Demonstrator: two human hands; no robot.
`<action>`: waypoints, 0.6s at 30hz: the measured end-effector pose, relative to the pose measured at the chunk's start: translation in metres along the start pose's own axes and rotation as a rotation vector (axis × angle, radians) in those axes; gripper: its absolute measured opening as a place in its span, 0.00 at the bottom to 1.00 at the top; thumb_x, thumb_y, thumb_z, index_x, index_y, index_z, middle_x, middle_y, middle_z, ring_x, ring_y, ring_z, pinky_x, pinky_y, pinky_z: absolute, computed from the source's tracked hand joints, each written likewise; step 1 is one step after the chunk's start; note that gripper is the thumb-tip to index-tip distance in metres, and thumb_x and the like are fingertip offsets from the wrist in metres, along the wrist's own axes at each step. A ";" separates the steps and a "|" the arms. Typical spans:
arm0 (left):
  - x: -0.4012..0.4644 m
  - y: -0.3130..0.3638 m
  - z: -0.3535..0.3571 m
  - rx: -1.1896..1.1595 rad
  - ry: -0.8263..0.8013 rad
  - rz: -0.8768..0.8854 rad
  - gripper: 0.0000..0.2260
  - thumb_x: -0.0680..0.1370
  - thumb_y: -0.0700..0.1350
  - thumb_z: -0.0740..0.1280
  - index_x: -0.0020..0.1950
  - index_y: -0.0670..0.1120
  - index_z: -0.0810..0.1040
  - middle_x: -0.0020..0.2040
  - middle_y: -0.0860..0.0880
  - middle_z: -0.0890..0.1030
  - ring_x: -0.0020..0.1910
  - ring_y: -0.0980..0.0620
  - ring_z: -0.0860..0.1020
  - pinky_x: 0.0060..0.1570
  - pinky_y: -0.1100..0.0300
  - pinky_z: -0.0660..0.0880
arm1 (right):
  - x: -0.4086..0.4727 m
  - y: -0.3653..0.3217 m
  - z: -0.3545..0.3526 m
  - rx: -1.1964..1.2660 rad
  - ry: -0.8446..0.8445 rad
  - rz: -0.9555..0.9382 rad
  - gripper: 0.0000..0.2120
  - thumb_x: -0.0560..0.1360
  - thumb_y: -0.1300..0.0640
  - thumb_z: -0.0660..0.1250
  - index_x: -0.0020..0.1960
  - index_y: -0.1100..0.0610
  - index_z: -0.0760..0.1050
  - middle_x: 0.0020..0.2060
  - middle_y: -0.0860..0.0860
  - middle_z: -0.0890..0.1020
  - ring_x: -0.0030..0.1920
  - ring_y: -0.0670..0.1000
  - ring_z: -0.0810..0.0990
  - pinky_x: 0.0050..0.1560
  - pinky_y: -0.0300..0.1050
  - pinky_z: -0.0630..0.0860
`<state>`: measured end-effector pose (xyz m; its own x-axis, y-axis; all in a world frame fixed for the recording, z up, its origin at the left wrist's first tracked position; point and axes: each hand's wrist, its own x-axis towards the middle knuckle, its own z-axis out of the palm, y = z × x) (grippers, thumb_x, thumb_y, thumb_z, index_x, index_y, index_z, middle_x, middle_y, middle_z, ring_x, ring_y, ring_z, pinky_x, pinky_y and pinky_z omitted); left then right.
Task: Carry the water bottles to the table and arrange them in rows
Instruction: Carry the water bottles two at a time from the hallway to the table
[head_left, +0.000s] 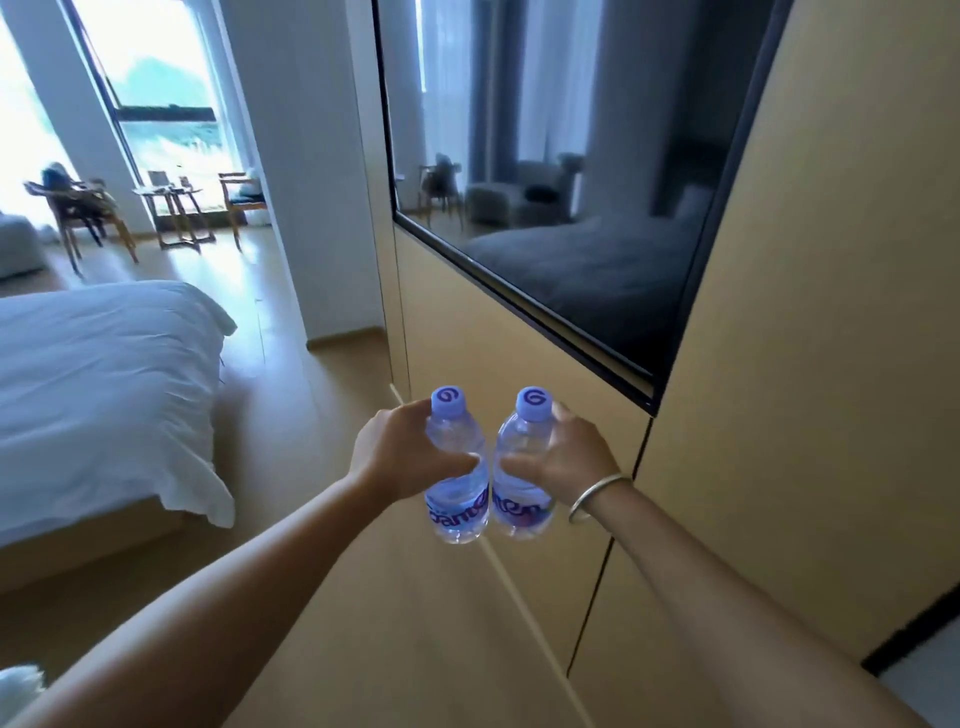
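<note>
The room opens ahead and to the left: a wood-panelled wall (779, 364) with a dark wall-mounted screen (571, 182) runs along the right, and a bed (93, 395) with white linen fills the left, which leaves a strip of wooden floor (270, 395) between them as the walking lane. At the far end, by the window, a small table (174, 208) stands between two chairs; this is probably where the bottles are headed, so the carrying stage looks only partly done.

Both arms reach forward at about the same height, which keeps the load centred in front of the body. The left hand (395, 457) wraps its fingers around the upper body of the left bottle (460, 478), thumb across the front. The right hand (566, 457), with a metal bangle (597, 496) at the wrist, grips the right bottle (522, 478) the same way.

The two bottles hang upright, caps up, side by side and nearly touching, well clear of the floor. Holding them high on the body probably steadies them and leaves the bases free for setting down.
</note>
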<state>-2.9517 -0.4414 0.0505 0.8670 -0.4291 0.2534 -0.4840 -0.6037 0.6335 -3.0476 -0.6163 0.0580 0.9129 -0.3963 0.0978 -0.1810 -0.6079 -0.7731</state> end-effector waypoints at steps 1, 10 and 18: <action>0.007 -0.007 -0.009 0.033 0.019 -0.001 0.25 0.54 0.65 0.67 0.45 0.54 0.80 0.38 0.53 0.83 0.40 0.50 0.81 0.44 0.51 0.79 | 0.010 -0.009 0.007 -0.008 -0.009 -0.014 0.20 0.59 0.45 0.72 0.48 0.51 0.73 0.42 0.49 0.81 0.44 0.52 0.80 0.48 0.48 0.78; 0.048 -0.071 -0.080 0.140 0.038 -0.021 0.24 0.56 0.66 0.65 0.46 0.55 0.80 0.40 0.55 0.83 0.41 0.54 0.80 0.46 0.54 0.79 | 0.088 -0.068 0.077 -0.005 -0.117 -0.090 0.22 0.60 0.46 0.72 0.50 0.52 0.74 0.45 0.49 0.82 0.46 0.52 0.81 0.52 0.51 0.78; 0.114 -0.125 -0.095 0.154 0.106 -0.130 0.27 0.55 0.68 0.65 0.46 0.53 0.81 0.43 0.52 0.84 0.41 0.53 0.80 0.47 0.54 0.78 | 0.175 -0.091 0.130 -0.014 -0.206 -0.154 0.25 0.54 0.41 0.68 0.49 0.51 0.74 0.42 0.48 0.82 0.43 0.50 0.81 0.46 0.45 0.78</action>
<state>-2.7814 -0.3507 0.0692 0.9267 -0.2734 0.2577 -0.3732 -0.7484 0.5483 -2.8240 -0.5405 0.0643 0.9851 -0.1504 0.0830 -0.0376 -0.6605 -0.7499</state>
